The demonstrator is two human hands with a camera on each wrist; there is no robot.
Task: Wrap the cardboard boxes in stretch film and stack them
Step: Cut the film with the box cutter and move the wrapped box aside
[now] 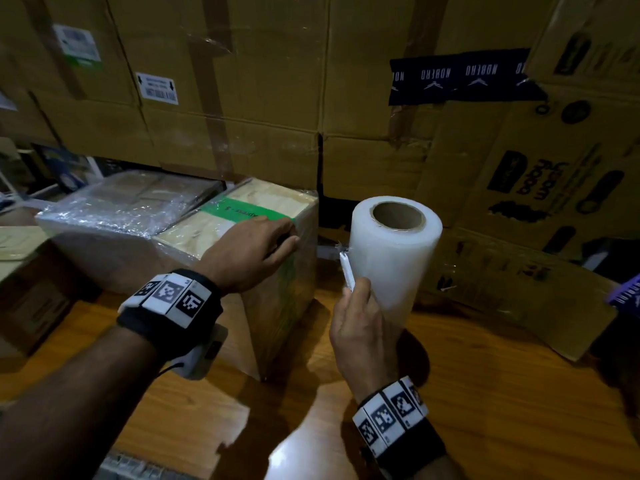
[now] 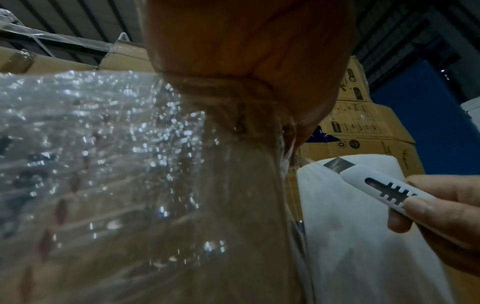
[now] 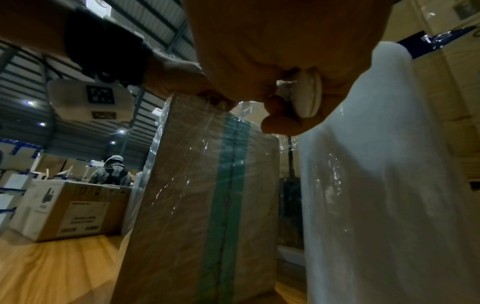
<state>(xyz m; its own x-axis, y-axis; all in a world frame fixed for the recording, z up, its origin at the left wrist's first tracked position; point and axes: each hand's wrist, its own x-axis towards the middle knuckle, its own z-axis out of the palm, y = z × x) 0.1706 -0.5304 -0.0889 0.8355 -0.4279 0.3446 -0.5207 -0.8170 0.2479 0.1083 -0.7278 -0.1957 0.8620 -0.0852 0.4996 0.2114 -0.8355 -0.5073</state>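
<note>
Two film-wrapped boxes stand side by side on the counter: a box with a green tape stripe and a wrapped box to its left. One roll of stretch film stands upright. One white knife is in view. Two hands show, the left hand and the right hand, each with one marked wristband. Large cartons are stacked behind, too many and too overlapped to count.
</note>
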